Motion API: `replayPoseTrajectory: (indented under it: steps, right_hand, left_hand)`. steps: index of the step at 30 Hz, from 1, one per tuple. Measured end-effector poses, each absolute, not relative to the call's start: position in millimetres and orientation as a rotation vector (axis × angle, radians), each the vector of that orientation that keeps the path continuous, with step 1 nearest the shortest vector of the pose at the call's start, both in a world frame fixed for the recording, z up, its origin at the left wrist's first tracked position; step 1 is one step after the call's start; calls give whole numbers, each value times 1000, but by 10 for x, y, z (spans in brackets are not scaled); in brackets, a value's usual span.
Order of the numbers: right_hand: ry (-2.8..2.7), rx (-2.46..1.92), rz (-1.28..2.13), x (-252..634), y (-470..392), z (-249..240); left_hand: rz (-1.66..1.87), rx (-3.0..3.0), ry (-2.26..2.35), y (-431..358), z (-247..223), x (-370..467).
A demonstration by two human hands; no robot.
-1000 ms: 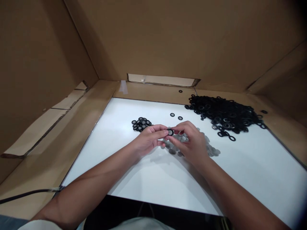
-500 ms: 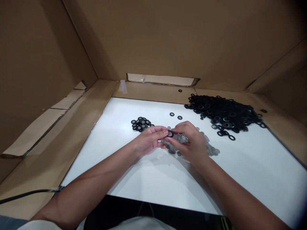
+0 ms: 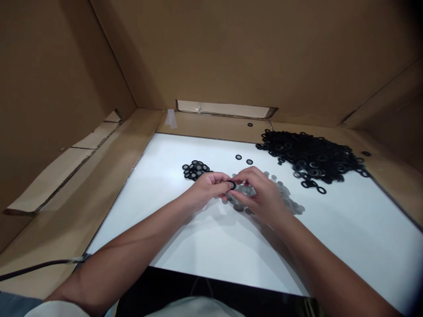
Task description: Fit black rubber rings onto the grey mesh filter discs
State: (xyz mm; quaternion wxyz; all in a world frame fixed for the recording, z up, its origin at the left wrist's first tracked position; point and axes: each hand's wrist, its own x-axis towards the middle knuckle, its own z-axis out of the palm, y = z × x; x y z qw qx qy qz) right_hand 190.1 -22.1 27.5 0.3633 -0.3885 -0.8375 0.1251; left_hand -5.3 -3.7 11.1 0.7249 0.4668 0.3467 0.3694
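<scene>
Between the fingertips of both hands is a black ring (image 3: 233,185), held above the white board. My left hand (image 3: 211,189) pinches its left side, with the thumb over part of it. From the right, my right hand (image 3: 261,191) grips it between thumb and fingers. Small grey discs (image 3: 292,204) lie spread under and around my right hand, some hidden by it. Behind my left hand sits a small pile of black rings with grey centres (image 3: 194,169). Two similar pieces (image 3: 238,157) lie apart on the board beyond the hands.
A large heap of black rings (image 3: 313,154) covers the back right of the white board (image 3: 198,246) and the cardboard edge. Cardboard walls (image 3: 211,53) stand at the back and sides. A black cable (image 3: 39,265) enters at the lower left. One ring (image 3: 250,124) lies at the back.
My left thumb now covers more of the ring, and its grey centre no longer shows. The fingers of both hands have closed in slightly. The view has shifted a little.
</scene>
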Motion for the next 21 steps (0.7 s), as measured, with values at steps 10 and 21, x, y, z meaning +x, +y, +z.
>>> replayPoseTrajectory:
  steps: [10,21]
  right_hand:
    - [-2166,-989,362,1859,-221,264]
    - [-2200,-946,427,1922,-212,309]
  left_hand:
    - [805,1035,793,-40,79,-38]
    - [801,1040,809,-56,99,-60]
